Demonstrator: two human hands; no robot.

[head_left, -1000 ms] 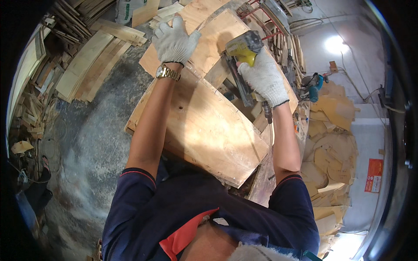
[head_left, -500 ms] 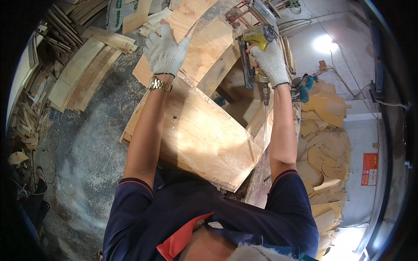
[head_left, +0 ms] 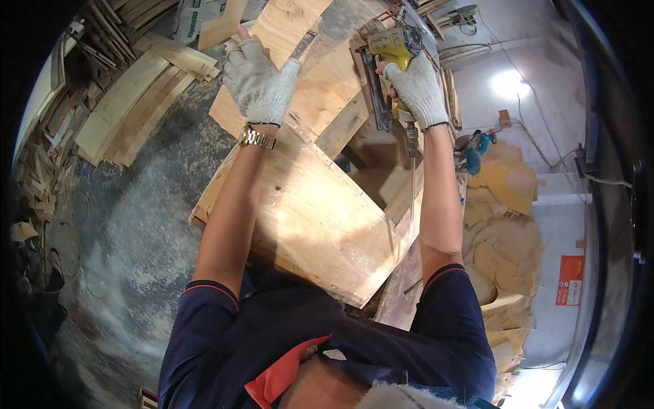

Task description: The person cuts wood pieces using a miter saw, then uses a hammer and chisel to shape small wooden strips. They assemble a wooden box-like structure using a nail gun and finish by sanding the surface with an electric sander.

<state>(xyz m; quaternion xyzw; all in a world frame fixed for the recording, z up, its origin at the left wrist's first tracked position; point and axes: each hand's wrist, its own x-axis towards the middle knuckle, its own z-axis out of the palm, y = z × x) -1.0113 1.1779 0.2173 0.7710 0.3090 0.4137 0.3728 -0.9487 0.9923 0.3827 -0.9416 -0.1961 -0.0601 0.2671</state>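
Observation:
My right hand (head_left: 417, 87), in a white knit glove, is closed around the handle of a yellow and black nail gun (head_left: 393, 48). An air hose (head_left: 413, 198) runs down from its grip fitting. The gun is over the far right side of a wooden frame with plywood panels. My left hand (head_left: 261, 83), gloved too, lies with thumb and fingers spread over a plywood panel (head_left: 320, 92) at the far left of the frame; whether its fingertips hook an edge is hard to see. Closer to my body is a second plywood panel (head_left: 313, 211), with dark boards (head_left: 371, 157) inside the opening beside it.
Curved wooden strips (head_left: 129, 109) lie on the floor at left, near stacked scrap wood (head_left: 41, 177). Tan cut-out sheets (head_left: 504, 252) are heaped at right. A teal power tool (head_left: 475, 151) sits beyond my right forearm. A narrow worn board (head_left: 402, 293) is beneath the frame's near right corner.
The nail gun in my right hand has shifted slightly up and left. My left hand stays over the panel, its fingers slightly rearranged. The view has tilted a little.

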